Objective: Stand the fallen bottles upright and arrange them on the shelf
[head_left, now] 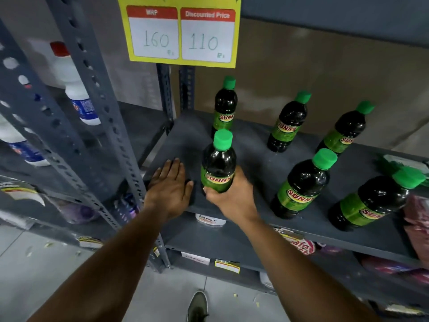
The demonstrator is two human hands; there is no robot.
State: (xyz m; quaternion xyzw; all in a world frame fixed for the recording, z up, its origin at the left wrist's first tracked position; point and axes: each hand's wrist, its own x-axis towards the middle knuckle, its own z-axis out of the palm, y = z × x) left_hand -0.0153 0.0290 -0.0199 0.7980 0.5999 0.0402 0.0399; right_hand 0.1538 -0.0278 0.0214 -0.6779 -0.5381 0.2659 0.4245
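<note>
Our right hand [232, 194] wraps its fingers around the lower body of a bottle [218, 168], upright at the front left of the shelf [260, 163], while our left hand [170, 187] lies flat and open on the shelf just beside it, holding nothing. To place it well, we set the base fully down in line with the bottle behind [224, 108], match the spacing of the other four upright bottles, and release only once it stands steady.
</note>
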